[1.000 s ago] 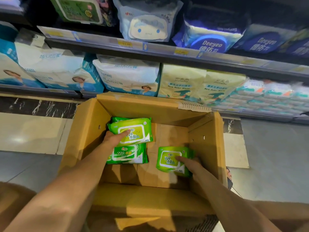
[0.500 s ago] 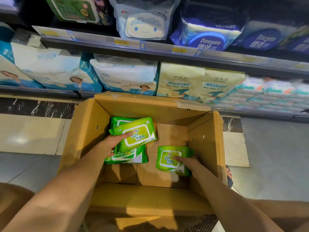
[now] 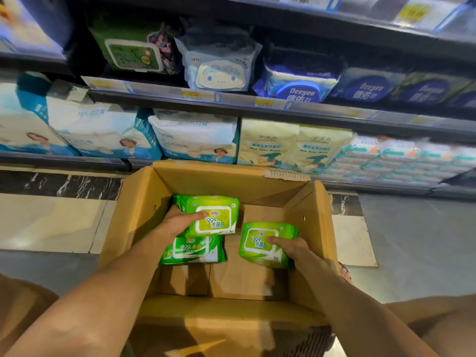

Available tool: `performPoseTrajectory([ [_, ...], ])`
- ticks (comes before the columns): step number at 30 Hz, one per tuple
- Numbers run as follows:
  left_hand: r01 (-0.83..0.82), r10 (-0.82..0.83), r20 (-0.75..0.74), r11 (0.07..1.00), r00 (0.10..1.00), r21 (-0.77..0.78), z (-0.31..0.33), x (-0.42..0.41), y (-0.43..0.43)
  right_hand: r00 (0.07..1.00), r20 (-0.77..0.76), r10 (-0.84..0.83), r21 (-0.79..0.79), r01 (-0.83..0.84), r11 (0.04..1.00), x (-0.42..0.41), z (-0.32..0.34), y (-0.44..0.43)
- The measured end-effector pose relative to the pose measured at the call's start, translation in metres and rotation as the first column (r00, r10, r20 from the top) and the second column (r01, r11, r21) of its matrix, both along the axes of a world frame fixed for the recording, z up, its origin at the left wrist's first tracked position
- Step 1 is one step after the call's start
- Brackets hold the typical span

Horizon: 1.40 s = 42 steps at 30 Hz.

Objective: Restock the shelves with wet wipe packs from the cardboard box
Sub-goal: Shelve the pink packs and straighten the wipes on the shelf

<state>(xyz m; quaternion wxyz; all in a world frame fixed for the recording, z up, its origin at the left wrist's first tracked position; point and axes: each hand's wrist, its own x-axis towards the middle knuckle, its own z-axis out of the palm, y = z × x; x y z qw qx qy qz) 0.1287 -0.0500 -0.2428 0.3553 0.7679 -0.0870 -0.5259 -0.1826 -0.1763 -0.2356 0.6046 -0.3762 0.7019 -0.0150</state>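
Note:
An open cardboard box point(image 3: 139, 207) stands on the floor in front of the shelves. Inside it my left hand point(image 3: 177, 222) grips a green wet wipe pack point(image 3: 213, 215), lifted a little above another green pack point(image 3: 192, 251) lying on the box bottom. My right hand point(image 3: 288, 247) grips a second green pack point(image 3: 260, 243) by its right side, at the right of the box. Both forearms reach down into the box.
Shelves point(image 3: 231, 104) behind the box hold large white and blue diaper bags point(image 3: 195, 137), pale yellow baby wipe packs point(image 3: 268, 143), stacked small packs point(image 3: 401, 158) at the right and dark blue packs point(image 3: 301, 83) above. Tiled floor point(image 3: 46, 220) lies on both sides.
Both hands have raised their green packs slightly inside the box. The head has tilted up, so more of the upper shelf shows.

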Motion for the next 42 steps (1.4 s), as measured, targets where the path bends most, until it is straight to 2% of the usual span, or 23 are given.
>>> performPoseTrajectory([
  [5,0.027,-0.027,0.004,0.993,1.000,-0.119,0.055,0.005,-0.001,0.996,0.050,0.080,-0.130,-0.073,0.989,0.006,0.036,-0.013],
  [8,0.050,-0.039,0.060,0.979,0.997,-0.200,0.094,0.009,0.000,0.989,0.039,0.143,-0.193,-0.133,0.972,0.010,0.067,-0.025],
  [12,0.147,-0.115,0.127,0.949,0.985,-0.279,0.139,0.020,0.004,0.977,0.095,0.189,-0.294,-0.153,0.943,0.013,0.104,-0.047],
  [16,0.170,-0.111,0.178,0.917,0.978,-0.360,0.189,0.036,0.008,0.963,0.136,0.234,-0.388,-0.166,0.907,0.013,0.130,-0.080],
  [23,0.166,-0.015,0.276,0.830,0.961,-0.533,0.271,0.062,0.018,0.937,0.205,0.283,-0.579,-0.117,0.807,0.033,0.288,-0.035],
  [29,0.066,0.118,0.224,0.736,0.967,-0.673,0.309,0.070,0.027,0.927,0.212,0.310,-0.671,-0.092,0.736,0.037,0.359,-0.028],
  [35,0.065,0.112,0.182,0.656,0.977,-0.752,0.334,0.074,0.042,0.878,0.253,0.406,-0.769,-0.072,0.635,0.038,0.408,-0.015],
  [42,0.023,0.149,0.145,0.618,0.978,-0.786,0.347,0.077,0.054,0.884,0.145,0.445,-0.859,-0.111,0.500,0.051,0.430,-0.012],
])
